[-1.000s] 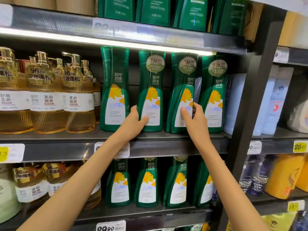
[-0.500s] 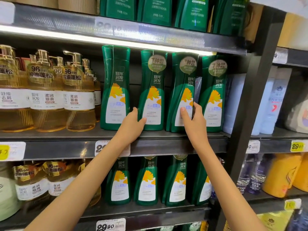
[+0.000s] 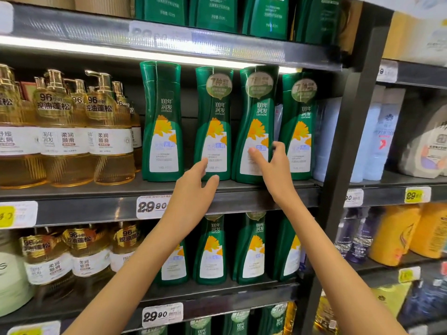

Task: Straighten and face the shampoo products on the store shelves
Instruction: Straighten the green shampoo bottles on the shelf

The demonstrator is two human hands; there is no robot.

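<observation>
Middle shelf [image 3: 96,210]: left hand [image 3: 193,187], fingers [image 3: 202,165] open, at the second green bottle [image 3: 212,131]; right hand [image 3: 275,172], fingers [image 3: 279,148] around the third bottle [image 3: 256,117].

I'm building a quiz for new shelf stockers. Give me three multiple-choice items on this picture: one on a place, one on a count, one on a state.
1. On the middle shelf, the golden pump bottles stand where, relative to the green bottles?
A left
B right
C behind

2. How many green bottles front that shelf?
A two
B four
C six

3. The right hand is:
A hanging free
B gripping the third green bottle
C flat on a price tag

Key:
1 A, they fill the shelf's left part.
2 B, four labels face out.
3 B, thumb on its label, fingers round its side.
</observation>
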